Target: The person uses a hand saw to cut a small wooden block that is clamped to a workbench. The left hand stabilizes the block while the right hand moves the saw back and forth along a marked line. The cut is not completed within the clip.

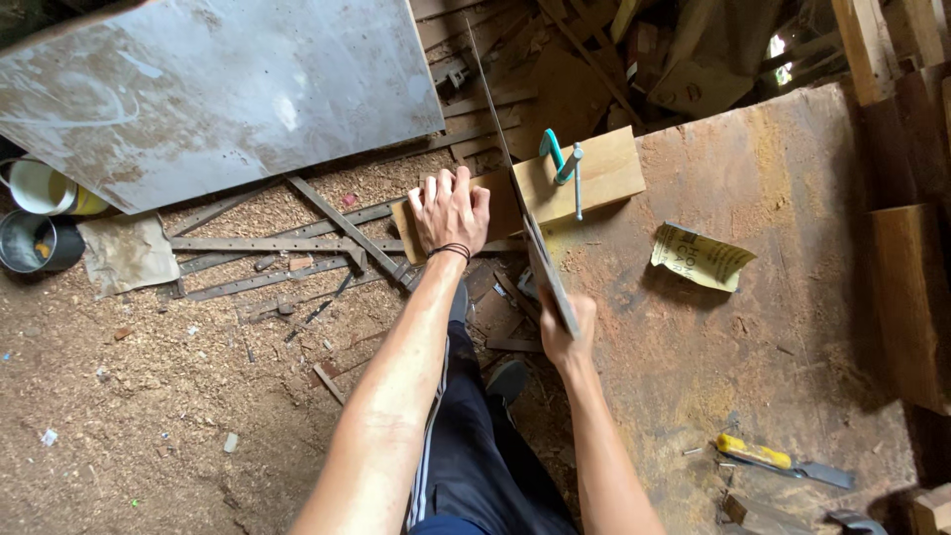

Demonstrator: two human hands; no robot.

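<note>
Sawing a flat pale wooden board (580,178) clamped at the worn brown table (773,297) edge.
My left hand (451,210) presses flat, fingers spread, on the board's overhanging end; my right hand (567,332) is closed around the long thin-bladed handsaw (525,218) handle. A teal metal clamp (563,163) pins the board.

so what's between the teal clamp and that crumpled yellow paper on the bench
In the head view, only the right end of the clamped wooden board and bare workbench top lie between the teal clamp and the crumpled yellow paper.
</note>
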